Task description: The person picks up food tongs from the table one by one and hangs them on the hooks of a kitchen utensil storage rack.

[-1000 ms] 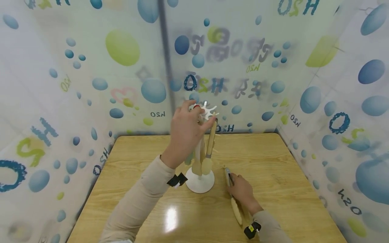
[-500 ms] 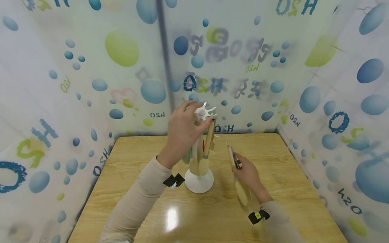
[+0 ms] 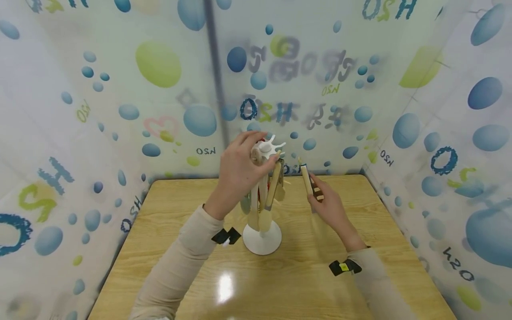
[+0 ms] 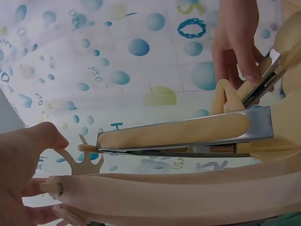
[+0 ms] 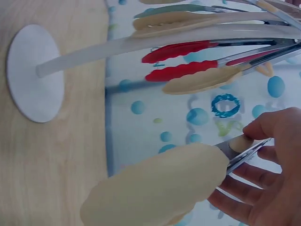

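Observation:
A white utensil stand [image 3: 266, 148] with a hooked, star-shaped top stands on a round base [image 5: 35, 75]. My left hand [image 3: 238, 171] grips its top, thumb against one hook in the left wrist view. Several tongs hang around the post, among them beige tongs [image 4: 174, 134] with metal handles and red-tipped tongs [image 5: 178, 52]. To the right of the stand, my right hand [image 3: 330, 202] holds another pair of beige tongs [image 5: 155, 183] by the metal handle, thumb on one side and fingers on the other. These tongs are off the table, loop end up, apart from the stand.
The wooden table [image 3: 192, 275] reaches back to a patterned curtain wall [image 3: 160, 102] with blue and green dots. Similar walls flank both sides. Green-tipped tongs [image 5: 178, 9] also hang on the stand.
My right hand has lifted the beige tongs from the table, upward and beside the stand's top. The left hand stays at the top while the hanging tongs have shifted slightly.

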`<state>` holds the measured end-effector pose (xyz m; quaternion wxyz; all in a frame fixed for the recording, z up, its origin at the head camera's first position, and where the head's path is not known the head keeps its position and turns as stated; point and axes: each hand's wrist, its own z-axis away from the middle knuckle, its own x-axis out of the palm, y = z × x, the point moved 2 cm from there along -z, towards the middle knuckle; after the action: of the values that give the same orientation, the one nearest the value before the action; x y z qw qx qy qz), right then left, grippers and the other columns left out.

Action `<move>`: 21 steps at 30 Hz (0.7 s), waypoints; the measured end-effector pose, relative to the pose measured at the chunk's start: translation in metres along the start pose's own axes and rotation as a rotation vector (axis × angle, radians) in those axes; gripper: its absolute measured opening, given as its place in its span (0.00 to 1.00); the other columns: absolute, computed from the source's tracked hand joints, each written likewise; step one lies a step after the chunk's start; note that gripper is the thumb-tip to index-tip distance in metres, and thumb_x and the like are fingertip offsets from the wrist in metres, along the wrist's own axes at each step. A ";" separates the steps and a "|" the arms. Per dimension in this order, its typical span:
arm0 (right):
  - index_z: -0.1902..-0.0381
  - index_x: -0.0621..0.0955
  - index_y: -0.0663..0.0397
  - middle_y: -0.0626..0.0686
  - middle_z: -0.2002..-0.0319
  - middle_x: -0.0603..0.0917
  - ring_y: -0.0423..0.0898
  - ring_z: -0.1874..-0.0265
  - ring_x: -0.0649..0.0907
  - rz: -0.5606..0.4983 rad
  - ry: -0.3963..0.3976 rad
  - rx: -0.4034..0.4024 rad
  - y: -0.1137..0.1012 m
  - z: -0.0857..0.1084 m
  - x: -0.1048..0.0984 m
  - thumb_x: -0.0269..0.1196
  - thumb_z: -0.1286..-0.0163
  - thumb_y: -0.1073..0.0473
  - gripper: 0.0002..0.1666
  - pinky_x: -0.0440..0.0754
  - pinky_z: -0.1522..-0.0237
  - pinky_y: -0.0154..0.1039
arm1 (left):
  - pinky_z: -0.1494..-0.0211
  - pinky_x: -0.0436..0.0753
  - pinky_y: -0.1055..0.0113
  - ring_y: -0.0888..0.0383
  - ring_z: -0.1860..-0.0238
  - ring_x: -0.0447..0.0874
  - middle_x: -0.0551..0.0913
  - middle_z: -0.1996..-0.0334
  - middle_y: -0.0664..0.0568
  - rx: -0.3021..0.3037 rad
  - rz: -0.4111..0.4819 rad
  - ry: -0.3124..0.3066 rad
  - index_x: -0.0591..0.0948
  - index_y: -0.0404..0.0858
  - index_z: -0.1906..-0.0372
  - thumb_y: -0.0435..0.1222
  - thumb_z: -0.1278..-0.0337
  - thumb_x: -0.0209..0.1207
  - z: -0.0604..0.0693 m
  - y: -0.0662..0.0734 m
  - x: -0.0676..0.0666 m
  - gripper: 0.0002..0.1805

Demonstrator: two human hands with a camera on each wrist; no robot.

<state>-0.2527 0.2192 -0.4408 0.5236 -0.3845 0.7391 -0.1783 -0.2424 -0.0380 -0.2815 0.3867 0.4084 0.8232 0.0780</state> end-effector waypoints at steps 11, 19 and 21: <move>0.22 0.59 0.42 0.63 0.40 0.76 0.60 0.50 0.83 -0.056 -0.024 -0.120 -0.030 -0.024 -0.015 0.59 0.26 0.59 0.38 0.85 0.51 0.58 | 0.72 0.70 0.66 0.59 0.75 0.69 0.80 0.42 0.48 0.031 0.069 -0.014 0.81 0.44 0.40 0.45 0.47 0.69 -0.002 -0.007 -0.003 0.27; 0.22 0.59 0.42 0.63 0.40 0.76 0.61 0.46 0.82 -0.063 -0.029 -0.212 -0.044 -0.032 -0.019 0.59 0.27 0.64 0.40 0.84 0.48 0.59 | 0.71 0.71 0.65 0.59 0.74 0.72 0.80 0.41 0.48 0.080 0.093 -0.049 0.78 0.46 0.36 0.47 0.47 0.70 -0.006 -0.015 -0.006 0.31; 0.22 0.59 0.42 0.63 0.40 0.76 0.61 0.45 0.82 -0.061 -0.033 -0.224 -0.048 -0.034 -0.020 0.59 0.27 0.64 0.40 0.83 0.46 0.58 | 0.69 0.73 0.64 0.57 0.69 0.76 0.80 0.40 0.48 0.091 0.101 -0.069 0.77 0.46 0.35 0.47 0.46 0.70 -0.007 -0.017 -0.007 0.32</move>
<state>-0.2623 0.1993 -0.3830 0.4838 -0.4658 0.7336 -0.1038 -0.2554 -0.0534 -0.2801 0.3915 0.4689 0.7904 0.0458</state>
